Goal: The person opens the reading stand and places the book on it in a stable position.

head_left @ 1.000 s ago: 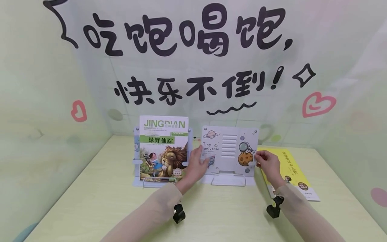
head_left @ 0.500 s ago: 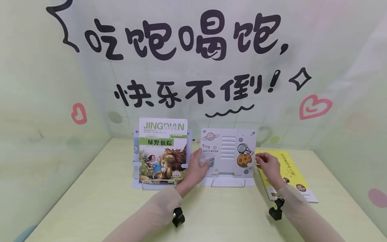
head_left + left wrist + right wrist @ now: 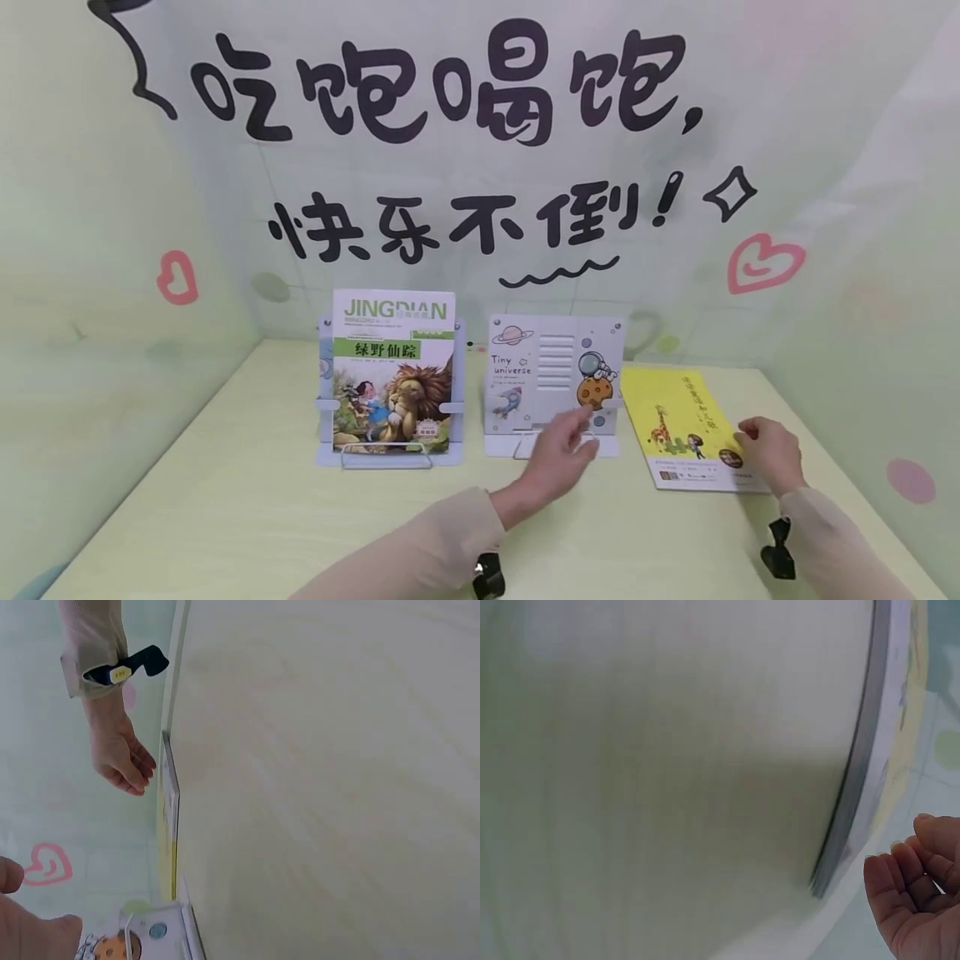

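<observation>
In the head view my left hand (image 3: 558, 458) hovers in front of a white book stand (image 3: 557, 346) printed "Tiny universe", its relaxed fingers overlapping the stand's lower right and holding nothing. My right hand (image 3: 772, 454) is over the right edge of a yellow book (image 3: 678, 417) that lies flat on the table. Its fingers are loosely bent and hold nothing. A gap shows between this hand and the book (image 3: 169, 814) in the left wrist view. The right wrist view shows the thick page edge of the book (image 3: 855, 772) beside the bent fingers (image 3: 889, 885).
To the left a pale blue book stand (image 3: 326, 425) carries an upright book (image 3: 393, 375) with a lion on its cover. A wire support (image 3: 386, 457) crosses that book's foot. The light wooden table (image 3: 300, 533) meets a printed backdrop (image 3: 480, 167) at the back and sides.
Both hands have left the sides of the white stand. The left hand has moved right and nearer, in front of it; the right hand has moved right to the yellow book's edge.
</observation>
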